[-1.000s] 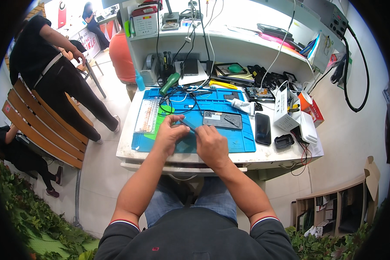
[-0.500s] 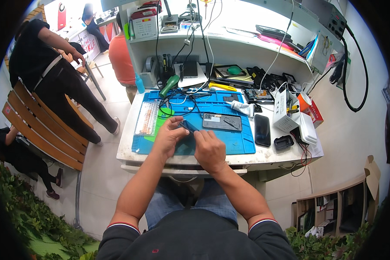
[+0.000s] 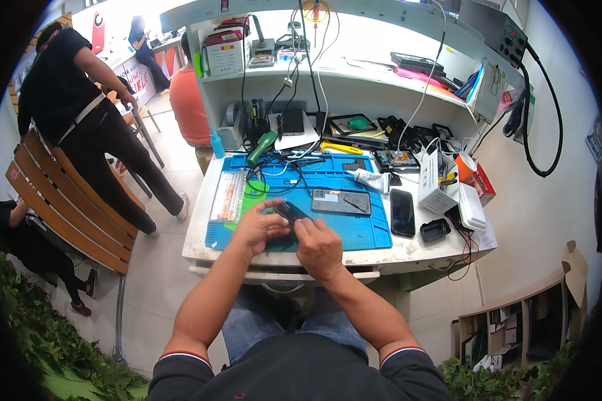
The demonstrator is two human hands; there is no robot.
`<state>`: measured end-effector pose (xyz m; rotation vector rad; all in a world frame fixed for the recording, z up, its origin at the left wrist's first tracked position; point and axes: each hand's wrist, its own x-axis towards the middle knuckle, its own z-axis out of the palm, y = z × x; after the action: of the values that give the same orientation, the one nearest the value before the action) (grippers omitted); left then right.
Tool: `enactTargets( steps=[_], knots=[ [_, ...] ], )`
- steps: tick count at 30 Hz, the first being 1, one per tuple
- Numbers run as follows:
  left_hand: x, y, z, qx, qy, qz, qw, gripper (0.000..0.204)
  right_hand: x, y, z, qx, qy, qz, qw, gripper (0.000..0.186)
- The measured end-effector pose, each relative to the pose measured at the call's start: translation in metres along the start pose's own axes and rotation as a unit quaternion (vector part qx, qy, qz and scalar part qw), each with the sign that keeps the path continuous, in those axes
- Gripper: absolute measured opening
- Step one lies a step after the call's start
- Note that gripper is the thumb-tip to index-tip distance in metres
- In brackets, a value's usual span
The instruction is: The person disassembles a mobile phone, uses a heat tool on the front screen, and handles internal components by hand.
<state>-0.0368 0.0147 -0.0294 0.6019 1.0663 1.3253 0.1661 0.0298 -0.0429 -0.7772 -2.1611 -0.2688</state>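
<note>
Between my hands, over the front of the blue work mat (image 3: 358,230), is a dark, glossy phone back cover (image 3: 290,212), held at a slant. My left hand (image 3: 253,229) has its thumb and fingers closed on the cover's left end. At the other end, my right hand (image 3: 319,247) pinches the near right corner between thumb and fingers. Just beyond my right hand an opened phone (image 3: 341,201) lies on the mat, its inside facing up, with a thin dark piece across it. To the right rests a black phone (image 3: 402,212), screen up.
A clear plastic case (image 3: 228,195) and a green sheet (image 3: 254,194) lie on the left of the mat. Farther back are a green-handled tool (image 3: 261,148), cables and a white tube (image 3: 370,179). A white box (image 3: 439,179) stands at right. People are beyond the desk's left side.
The cover has turned so that more of its dark flat face shows. My right hand has shifted slightly down and left. The whole view has tilted a little.
</note>
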Motion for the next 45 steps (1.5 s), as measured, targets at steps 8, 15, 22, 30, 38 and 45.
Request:
enactTargets(
  steps=[8, 15, 22, 30, 38, 45],
  knots=[
    [0.006, -0.007, -0.009, 0.009, 0.008, -0.022, 1.0, 0.072, -0.008, 0.0, 0.004, -0.024, -0.022, -0.032, 0.999, 0.013],
    [-0.001, 0.001, 0.006, 0.032, 0.015, -0.003, 0.999, 0.076, 0.0, 0.0, -0.009, 0.029, -0.019, 0.02, 0.999, 0.018],
    [-0.01, 0.03, -0.024, 0.17, 0.069, 0.113, 0.976, 0.034, 0.01, 0.046, -0.036, 0.131, -0.12, 0.036, 0.983, 0.019],
    [-0.001, 0.063, -0.05, 0.268, 0.125, 0.205, 0.933, 0.012, 0.021, 0.084, -0.05, 0.208, -0.175, 0.079, 0.959, 0.021],
    [-0.007, 0.045, -0.042, 0.519, 0.1, 0.164, 0.833, 0.026, 0.015, 0.069, -0.044, 0.09, -0.137, 0.064, 0.984, 0.032],
    [-0.009, 0.038, -0.017, 0.663, 0.105, 0.125, 0.731, 0.038, -0.004, 0.047, -0.018, 0.054, -0.014, 0.063, 0.996, 0.043]
  ],
)
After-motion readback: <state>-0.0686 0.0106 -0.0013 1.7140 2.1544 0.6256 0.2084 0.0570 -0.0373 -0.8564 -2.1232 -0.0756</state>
